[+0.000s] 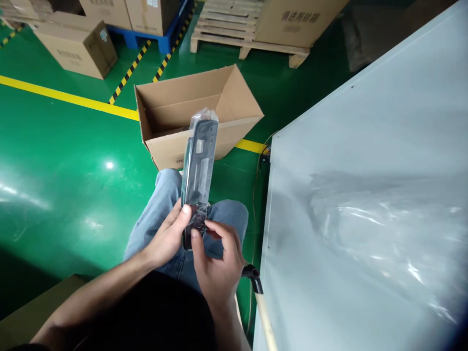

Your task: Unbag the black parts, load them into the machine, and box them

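A long, dark plastic part [204,161] in a clear plastic bag [204,115] stands tilted upright above my lap. My left hand [170,234] grips its lower left side, with the thumb across the front and the other fingers hidden behind. At the lower end, my right hand [219,253] has thumb and index finger pinched at the crumpled film of the bag. The part's exact kind cannot be made out. Just beyond it, an open cardboard box [197,146] sits on the green floor; its bottom is mostly hidden.
To my right is a large pale grey surface [303,146] with clear plastic film [365,234] on it. A cream pipe with a black joint [254,278] stands by my right forearm. Farther off are a closed carton [76,46], a blue pallet [164,43] and a wooden pallet [223,24].
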Available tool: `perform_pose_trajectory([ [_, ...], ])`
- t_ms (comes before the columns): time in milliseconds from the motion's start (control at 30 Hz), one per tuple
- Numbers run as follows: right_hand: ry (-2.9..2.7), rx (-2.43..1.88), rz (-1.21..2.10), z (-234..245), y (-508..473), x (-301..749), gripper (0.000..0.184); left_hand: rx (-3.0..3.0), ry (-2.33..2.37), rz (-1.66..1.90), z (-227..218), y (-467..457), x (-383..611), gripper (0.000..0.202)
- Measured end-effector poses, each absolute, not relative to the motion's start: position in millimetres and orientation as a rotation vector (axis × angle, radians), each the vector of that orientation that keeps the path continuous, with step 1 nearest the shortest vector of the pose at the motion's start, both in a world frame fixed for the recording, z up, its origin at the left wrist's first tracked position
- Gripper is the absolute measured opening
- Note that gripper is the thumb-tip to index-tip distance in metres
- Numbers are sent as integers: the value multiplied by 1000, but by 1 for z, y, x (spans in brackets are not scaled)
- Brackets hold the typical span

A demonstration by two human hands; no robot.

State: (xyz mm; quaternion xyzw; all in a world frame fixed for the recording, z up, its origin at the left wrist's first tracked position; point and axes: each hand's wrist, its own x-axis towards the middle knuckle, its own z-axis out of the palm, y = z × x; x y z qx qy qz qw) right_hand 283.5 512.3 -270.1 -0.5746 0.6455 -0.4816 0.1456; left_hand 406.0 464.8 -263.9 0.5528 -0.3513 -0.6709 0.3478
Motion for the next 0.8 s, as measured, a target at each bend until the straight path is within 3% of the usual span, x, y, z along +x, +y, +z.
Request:
perform_pose_trajectory([
  [433, 1984, -1643, -1529, -274, 503, 280, 2, 1232, -1208, -1672, -268, 478, 399, 50],
  [600, 1966, -1731, -1517, -273, 501, 277, 10, 1253, -1224, -1674, -268, 478, 399, 53],
  [800, 1938, -995, -1452, -277, 496, 269, 12, 1349, -1187, -1640, -274, 475, 402, 51],
])
